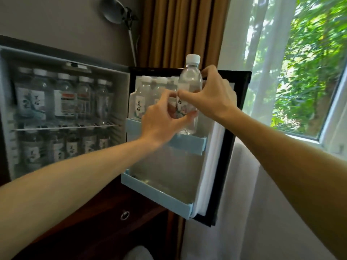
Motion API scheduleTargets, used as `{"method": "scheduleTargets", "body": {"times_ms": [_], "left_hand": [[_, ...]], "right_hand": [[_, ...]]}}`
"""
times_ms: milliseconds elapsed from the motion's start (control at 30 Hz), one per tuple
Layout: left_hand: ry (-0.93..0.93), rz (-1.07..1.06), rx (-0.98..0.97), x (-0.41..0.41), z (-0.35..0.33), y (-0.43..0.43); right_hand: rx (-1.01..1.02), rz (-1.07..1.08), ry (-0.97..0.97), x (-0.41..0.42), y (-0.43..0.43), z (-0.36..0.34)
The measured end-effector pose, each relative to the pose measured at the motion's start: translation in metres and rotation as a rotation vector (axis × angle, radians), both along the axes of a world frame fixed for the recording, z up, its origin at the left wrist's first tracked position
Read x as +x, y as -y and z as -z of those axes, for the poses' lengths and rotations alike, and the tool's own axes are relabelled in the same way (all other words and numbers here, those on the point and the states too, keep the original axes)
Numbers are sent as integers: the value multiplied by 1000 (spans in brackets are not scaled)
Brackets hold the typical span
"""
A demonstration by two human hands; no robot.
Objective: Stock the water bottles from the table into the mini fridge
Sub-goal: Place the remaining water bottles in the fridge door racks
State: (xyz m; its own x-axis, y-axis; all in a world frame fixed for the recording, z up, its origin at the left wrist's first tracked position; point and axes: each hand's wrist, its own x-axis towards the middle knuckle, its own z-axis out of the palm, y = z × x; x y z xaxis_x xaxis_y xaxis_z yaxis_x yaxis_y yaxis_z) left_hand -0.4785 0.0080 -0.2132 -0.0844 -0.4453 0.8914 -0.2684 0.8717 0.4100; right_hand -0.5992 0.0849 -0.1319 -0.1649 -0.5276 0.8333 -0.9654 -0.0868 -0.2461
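Note:
A clear water bottle (190, 79) with a white cap stands upright at the right end of the upper door shelf (189, 144) of the open mini fridge (63, 59). My right hand (212, 96) grips its middle from the right. My left hand (161, 119) holds its lower part from the left, thumb under the label. Other bottles (143, 94) stand in the same door shelf, behind my left hand. Several labelled bottles (63, 98) fill both racks inside the fridge.
The lower door shelf (155, 196) is pale blue and holds nothing. A dark wooden cabinet with a ring pull (124, 215) sits under the fridge. A lamp (114, 10), brown curtain (180, 30) and window (300, 62) lie behind; white fabric hangs right of the door.

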Motion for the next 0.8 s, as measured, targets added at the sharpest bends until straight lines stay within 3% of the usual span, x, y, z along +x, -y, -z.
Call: {"method": "scheduleTargets", "body": {"times_ms": [333,667,800], "left_hand": [[29,-102,-8,-30,7,-6],[-12,-76,53,-32,33,-8],[14,-47,40,-29,33,-7]], "right_hand": [[-3,72,40,-18,-7,6],[65,284,-194,-13,6,23],[38,508,-357,-11,6,27]]}}
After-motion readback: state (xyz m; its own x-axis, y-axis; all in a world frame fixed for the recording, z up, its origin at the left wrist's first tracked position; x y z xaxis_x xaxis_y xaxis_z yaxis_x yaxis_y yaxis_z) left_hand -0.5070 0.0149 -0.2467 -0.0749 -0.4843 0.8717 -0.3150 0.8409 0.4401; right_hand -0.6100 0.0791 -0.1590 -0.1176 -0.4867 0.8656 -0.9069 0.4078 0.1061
